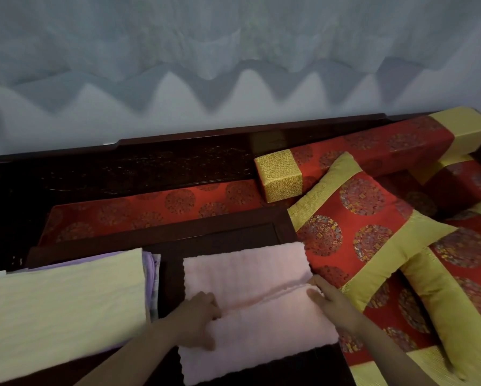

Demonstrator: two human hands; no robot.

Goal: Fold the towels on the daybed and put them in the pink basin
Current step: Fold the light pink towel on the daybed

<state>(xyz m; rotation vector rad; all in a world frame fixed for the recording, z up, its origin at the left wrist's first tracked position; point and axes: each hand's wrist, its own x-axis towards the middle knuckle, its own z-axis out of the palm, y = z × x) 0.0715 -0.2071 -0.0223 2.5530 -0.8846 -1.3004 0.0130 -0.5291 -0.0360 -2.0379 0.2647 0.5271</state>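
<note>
A pale pink towel point(247, 277) lies spread on the dark wooden low table point(222, 235) on the daybed, with a crease running across its middle. My left hand point(199, 316) pinches that folded edge on the left side. My right hand point(332, 300) grips the same edge at the towel's right side. A pale yellow towel point(61, 302) lies flat to the left, on top of a purple towel point(149, 267) whose edge sticks out. The pink basin is out of sight.
A red and gold square cushion point(364, 229) leans right beside the pink towel. Red bolsters with gold ends point(345, 160) lie behind it. The dark carved backrest point(150, 165) runs along the pale wall. Another cushion point(462, 296) lies at the right.
</note>
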